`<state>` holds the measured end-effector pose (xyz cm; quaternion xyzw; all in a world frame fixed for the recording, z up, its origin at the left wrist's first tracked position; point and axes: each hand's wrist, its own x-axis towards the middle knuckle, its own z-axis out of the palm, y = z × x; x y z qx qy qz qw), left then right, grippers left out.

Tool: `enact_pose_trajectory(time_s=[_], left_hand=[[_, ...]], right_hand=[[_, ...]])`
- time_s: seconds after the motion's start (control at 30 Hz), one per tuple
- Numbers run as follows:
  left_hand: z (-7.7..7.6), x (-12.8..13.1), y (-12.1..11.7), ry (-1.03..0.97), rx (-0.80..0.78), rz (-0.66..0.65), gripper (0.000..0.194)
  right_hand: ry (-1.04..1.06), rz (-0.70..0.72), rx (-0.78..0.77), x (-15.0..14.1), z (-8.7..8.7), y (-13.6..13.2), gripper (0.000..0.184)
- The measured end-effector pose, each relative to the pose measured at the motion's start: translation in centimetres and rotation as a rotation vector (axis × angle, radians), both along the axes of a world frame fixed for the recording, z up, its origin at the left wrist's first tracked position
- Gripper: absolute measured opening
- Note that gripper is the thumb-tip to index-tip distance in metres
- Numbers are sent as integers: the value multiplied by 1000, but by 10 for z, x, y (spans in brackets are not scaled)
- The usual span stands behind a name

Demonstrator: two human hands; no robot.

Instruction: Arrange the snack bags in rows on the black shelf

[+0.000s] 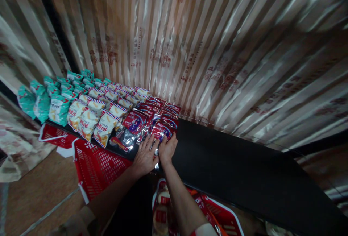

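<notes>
Head view: front red packet (pixel 162 128) lies on the black shelf (pixel 217 160), right of the white snack bags (pixel 105 127), among similar red packets (pixel 133 120). Left hand (pixel 146 156) rests at its near left part, fingers slightly spread; right hand (pixel 167 149) sits at its right side, fingers close together, pinching not determinable. Assessed as light, with soft, glossy film likely to slip and possibly crushable contents; recommended hold is both side edges, gently, without pressing the middle

Black shelf (pixel 231 163) lies open rightward, while packets (pixel 106 124) (closely ranked) block leftward.
</notes>
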<state>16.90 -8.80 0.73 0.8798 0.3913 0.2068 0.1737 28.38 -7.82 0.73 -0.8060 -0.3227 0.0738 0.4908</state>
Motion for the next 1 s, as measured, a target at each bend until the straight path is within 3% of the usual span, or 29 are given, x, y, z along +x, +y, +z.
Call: enact_pose_trajectory(time_s=[0.33,0.53,0.7,1.0], left_hand=[[-2,-6,6,-52,110,-55,65],[7,0,13,-107,111,117,51],[13,14,17,-61,10,255,49],[14,23,23,-130,-43,264,48]], right_hand=[[-16,-35,27,2,-4,-1,62],[41,-24,50,6,-4,-3,66],[113,9,67,9,2,-5,70],[133,-15,22,11,3,-7,69]])
